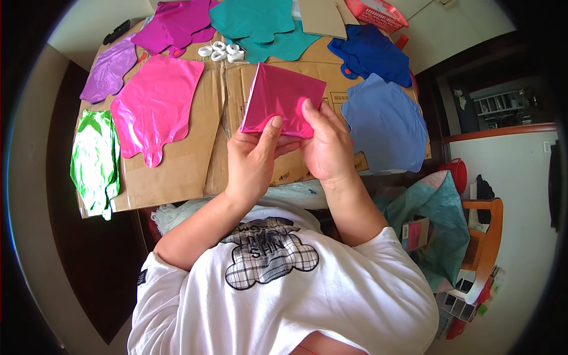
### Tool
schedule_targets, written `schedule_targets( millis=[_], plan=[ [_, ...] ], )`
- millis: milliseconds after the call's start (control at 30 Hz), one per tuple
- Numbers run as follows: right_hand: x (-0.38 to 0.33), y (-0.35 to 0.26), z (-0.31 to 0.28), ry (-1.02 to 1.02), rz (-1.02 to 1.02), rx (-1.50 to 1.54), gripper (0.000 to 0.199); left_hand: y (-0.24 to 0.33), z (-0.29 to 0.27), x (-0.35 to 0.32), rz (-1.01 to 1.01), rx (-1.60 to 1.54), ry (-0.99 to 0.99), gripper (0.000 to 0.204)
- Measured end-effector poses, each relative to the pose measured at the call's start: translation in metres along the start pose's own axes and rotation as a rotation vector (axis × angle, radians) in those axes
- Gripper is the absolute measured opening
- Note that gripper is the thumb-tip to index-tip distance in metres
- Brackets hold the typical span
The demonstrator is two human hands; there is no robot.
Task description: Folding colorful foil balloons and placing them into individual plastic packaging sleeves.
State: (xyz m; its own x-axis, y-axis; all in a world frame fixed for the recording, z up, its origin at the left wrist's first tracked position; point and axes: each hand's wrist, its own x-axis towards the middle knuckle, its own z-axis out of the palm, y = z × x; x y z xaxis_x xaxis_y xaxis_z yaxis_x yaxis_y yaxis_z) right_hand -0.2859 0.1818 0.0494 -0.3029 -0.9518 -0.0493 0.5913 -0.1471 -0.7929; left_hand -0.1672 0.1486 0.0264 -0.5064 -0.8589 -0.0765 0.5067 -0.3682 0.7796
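Note:
Between my two hands, above the near middle of the cardboard, is a folded pink foil balloon (285, 97), a shiny flat square with a pale edge on its left. My left hand (254, 154) grips its lower left corner, thumb on top and fingers beneath. At its lower right, my right hand (325, 142) pinches it with the thumb on the front; the fingers behind are partly hidden. Left of my hands lies a flat pink foil balloon (157, 106) with its neck toward me. A flat light blue balloon (384, 124) lies on the right.
The cardboard sheet (201, 142) also bears a green foil balloon (96, 160), lilac (108, 70), purple (174, 26), teal (251, 21) and dark blue (378, 56) ones. White ribbon rolls (219, 51) sit mid-back, a red basket (378, 13) far right. A wooden chair (488, 236) stands right.

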Motion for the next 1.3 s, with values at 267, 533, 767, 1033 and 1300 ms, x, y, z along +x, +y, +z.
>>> schedule_targets(
  millis=[267, 533, 767, 1033, 1300],
  plan=[
    [-0.009, -0.015, -0.008, -0.087, 0.104, 0.076, 0.028, 0.006, -0.002, -0.009, -0.078, -0.179, -0.041, 0.023],
    [-0.043, -0.014, -0.023, 0.106, -0.294, -0.754, 0.014, 0.001, -0.011, -0.013, -0.062, -0.225, -0.026, 0.023],
    [-0.048, -0.006, -0.012, 0.138, -0.479, -0.966, 0.007, 0.002, -0.010, -0.020, -0.073, -0.294, -0.045, 0.023],
    [-0.048, -0.010, -0.003, 0.070, -0.491, -1.023, 0.006, 0.003, -0.012, -0.024, -0.076, -0.301, -0.024, 0.024],
    [-0.046, -0.004, -0.010, 0.061, -0.209, -0.686, 0.008, 0.012, -0.006, -0.027, -0.056, -0.349, 0.035, 0.015]
  ],
)
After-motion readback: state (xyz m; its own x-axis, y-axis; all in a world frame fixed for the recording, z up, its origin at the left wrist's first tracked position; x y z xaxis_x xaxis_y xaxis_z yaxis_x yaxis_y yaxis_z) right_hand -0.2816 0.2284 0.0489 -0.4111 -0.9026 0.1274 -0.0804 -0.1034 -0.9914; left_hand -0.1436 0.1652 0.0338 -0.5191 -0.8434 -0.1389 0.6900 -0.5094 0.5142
